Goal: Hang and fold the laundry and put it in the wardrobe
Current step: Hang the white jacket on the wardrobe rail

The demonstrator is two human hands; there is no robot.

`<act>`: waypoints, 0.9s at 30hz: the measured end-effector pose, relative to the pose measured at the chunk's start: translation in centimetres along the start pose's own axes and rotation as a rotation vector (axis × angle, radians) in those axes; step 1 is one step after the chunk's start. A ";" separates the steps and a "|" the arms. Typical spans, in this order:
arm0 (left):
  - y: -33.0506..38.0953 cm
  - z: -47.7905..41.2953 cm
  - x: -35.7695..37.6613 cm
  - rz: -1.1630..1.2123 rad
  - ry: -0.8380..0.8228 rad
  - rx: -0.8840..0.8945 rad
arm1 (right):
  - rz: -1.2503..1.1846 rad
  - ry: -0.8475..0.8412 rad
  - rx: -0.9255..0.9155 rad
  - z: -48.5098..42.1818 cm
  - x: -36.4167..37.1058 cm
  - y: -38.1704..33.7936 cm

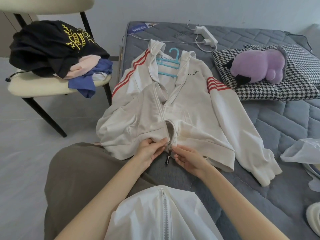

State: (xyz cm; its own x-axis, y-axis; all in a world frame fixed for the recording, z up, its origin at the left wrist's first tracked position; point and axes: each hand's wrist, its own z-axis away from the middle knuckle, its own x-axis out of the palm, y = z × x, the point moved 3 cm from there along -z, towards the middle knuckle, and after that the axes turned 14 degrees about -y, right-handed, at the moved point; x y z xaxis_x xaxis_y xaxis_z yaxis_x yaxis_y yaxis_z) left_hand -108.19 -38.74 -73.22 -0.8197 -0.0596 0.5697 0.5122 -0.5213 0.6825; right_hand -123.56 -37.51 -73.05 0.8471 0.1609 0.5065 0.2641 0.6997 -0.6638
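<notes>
Two hands meet at the hem of the hoodie [190, 118], at six o'clock of the garment, where the zip begins. The left hand [150, 149] pinches the left front edge between thumb and fingers, likely to hold that side taut. The right hand [188, 158] reaches its fingertips to the right edge beside the slider [169, 146]; whether they pinch the cloth or only touch it I cannot tell. A black tag [168, 158] hangs from the slider towards the person.

The hoodie lies flat on its back on the bed [277, 127], front uppermost, sleeves spread to four and eight o'clock; flat cloth makes the two zip halves easier to line up. A blue hanger [168, 66] already sits inside the neck at twelve o'clock, hook poking out past the hood; so the hanging part looks done, and the zip seems the step in hand, to stop the hoodie sliding off. The fronts gape above the slider, so the zip is open for nearly its whole length.

More laundry [52, 49] waits heaped on a chair [34, 84] at ten o'clock of the hoodie; much of the task appears still ahead. At two o'clock a purple plush [256, 66] rests on a checked pillow [294, 84]; a power strip [206, 35] lies at one o'clock, clear of the work.
</notes>
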 end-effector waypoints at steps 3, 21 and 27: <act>-0.1 0.1 -0.2 -0.046 0.030 0.045 | -0.028 0.007 0.016 0.1 0.2 0.2; 0.0 0.2 -0.6 -0.126 0.044 0.115 | -0.098 0.054 -0.032 0.2 0.9 0.5; 0.1 0.3 -0.9 -0.302 0.057 0.172 | -0.062 0.078 -0.043 0.0 0.8 0.7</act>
State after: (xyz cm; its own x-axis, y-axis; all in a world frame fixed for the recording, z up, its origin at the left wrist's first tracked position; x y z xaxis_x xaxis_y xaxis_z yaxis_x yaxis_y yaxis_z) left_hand -107.40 -38.49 -73.55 -0.9513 0.0258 0.3072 0.2761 -0.3716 0.8864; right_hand -122.71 -36.89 -73.04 0.8617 0.0623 0.5036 0.3349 0.6758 -0.6566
